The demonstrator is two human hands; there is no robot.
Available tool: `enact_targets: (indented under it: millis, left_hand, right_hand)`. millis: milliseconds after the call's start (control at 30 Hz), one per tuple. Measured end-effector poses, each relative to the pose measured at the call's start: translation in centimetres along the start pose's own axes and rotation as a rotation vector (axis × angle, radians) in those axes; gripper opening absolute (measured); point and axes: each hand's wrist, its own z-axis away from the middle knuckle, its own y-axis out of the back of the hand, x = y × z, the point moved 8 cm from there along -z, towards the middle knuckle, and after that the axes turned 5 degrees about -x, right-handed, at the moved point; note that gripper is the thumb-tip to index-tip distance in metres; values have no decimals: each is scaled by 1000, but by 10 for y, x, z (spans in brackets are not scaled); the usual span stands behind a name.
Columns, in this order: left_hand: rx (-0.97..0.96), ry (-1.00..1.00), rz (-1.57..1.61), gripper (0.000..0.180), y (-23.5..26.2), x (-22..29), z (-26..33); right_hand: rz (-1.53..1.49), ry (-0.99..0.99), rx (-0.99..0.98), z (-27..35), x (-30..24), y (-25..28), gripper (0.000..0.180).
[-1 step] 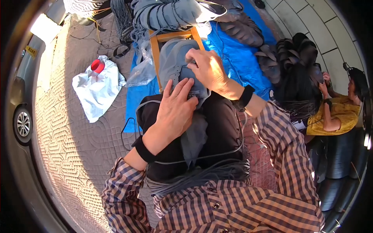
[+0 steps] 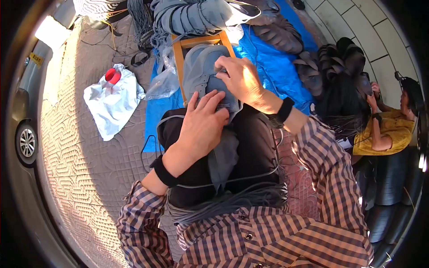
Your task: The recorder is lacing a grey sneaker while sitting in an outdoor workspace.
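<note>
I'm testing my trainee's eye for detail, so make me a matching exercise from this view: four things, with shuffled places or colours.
1. Person's left hand
2. Small red object
3. Co-worker's shirt
4. Tarpaulin

A. Yellow
B. On the crumpled white sheet
C. Blue
D. Resting on a grey shoe piece

Pairs: 1-D, 2-B, 3-A, 4-C
</note>
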Motion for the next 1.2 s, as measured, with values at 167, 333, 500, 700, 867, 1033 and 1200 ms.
enact_targets:
  millis: [167,333,500,700,867,1033,1200]
  left_hand:
    - [265,362,396,7,31,-59,-13]
    - [326,599,1235,9,19,-69,-25]
    - [141,581,1187,24,-4,-37,-34]
    - [9,604,1040,22,-3,-56,-38]
    - [32,676,1141,23,-14,-35,-46]
    - [-78,665,1089,28,-24,-27,-50]
    - [184,455,142,21,20,-62,-55]
  right_hand:
    - [-113,-166,-20,5,14,29,17]
    - [-908,-536,-158,34,7,21,24]
    - [-1162,-588,-28,66,10,1,19]
    - [-1667,-666,-16,73,12,-10,16]
    - [-1350,-637,44,78,27,7,24]
    - [-1227,-465,-9,68,18,-1,17]
    - [-1414,-619,50,78,39,13,21]
